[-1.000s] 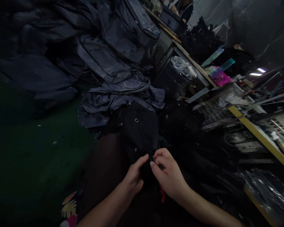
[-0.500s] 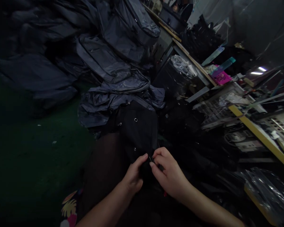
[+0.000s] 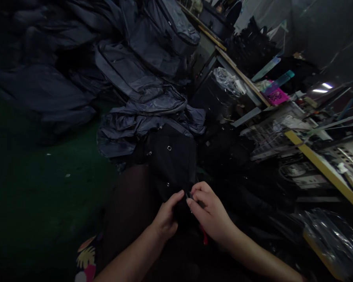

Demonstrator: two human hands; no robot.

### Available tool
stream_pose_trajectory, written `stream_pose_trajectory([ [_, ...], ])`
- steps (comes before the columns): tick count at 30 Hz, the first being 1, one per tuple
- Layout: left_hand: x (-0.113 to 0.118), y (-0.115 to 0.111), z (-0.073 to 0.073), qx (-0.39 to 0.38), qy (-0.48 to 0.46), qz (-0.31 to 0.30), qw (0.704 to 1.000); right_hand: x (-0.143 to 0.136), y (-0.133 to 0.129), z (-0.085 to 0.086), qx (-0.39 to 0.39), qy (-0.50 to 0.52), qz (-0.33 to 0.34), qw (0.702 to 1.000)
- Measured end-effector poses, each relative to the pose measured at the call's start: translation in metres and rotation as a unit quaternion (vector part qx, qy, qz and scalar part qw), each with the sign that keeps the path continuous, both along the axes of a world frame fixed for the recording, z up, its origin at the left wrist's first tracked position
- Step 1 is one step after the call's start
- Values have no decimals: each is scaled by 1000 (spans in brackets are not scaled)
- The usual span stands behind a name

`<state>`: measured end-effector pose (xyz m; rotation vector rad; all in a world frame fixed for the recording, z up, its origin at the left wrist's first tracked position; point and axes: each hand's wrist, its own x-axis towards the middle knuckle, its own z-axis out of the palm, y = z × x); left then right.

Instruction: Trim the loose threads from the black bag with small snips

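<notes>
At lower centre of the frame, the black bag lies on the lap, its long axis running up the picture away from both hands. Left hand and right hand pinch its near edge together, fingertips almost touching.

Premises are presenting as a bag-sewing workshop — dim, crowded, in active use. Heaps of grey backpacks are filling the upper left and centre of the frame. A yellow-edged workbench is running down the right side, carrying wire trays and clutter. A plastic-lined bin is standing at upper centre — a green floor is showing at left.
</notes>
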<state>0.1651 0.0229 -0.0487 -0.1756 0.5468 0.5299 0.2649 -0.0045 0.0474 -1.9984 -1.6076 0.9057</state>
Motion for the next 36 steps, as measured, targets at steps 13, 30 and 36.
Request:
stream_pose_trajectory([
  [13,-1,1,4,-12,-6,1,1000,2,-2,-2,20,-9,8,1000],
  [30,-2,1,4,-15,1,4,1000,4,-3,1,29,-15,19,999],
  [36,-2,-1,2,-4,-11,-1,1000,4,0,-6,53,-13,-1,999],
])
